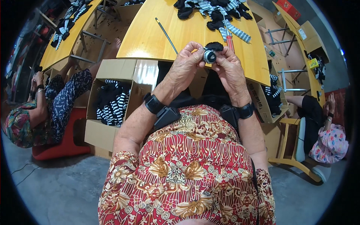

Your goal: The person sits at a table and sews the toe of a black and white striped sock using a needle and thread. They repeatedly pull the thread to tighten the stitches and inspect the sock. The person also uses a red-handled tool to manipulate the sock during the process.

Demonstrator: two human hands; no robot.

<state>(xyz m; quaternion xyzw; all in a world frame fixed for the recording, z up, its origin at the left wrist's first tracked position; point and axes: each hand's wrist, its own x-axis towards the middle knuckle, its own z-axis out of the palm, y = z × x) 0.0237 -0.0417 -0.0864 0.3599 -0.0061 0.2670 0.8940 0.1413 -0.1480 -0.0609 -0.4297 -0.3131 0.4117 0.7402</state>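
Note:
My left hand [187, 58] and my right hand [229, 63] meet over the near edge of the yellow table [150, 45]. Between them they pinch a small knitted piece [209, 56], striped grey and black with a rolled round end and a fuzzy black part. Its exact kind does not show. Just beyond my right fingers lies a tool with a red handle [230, 43] and a thin metal shaft. A dark thin rod [166, 35] with a yellow end lies past my left hand.
A pile of striped and black knitted pieces [217, 11] covers the table's far end. Open cardboard boxes [99, 125] of similar pieces stand at both sides below. One person [35, 116] sits at left, another [330, 138] at right, by side tables.

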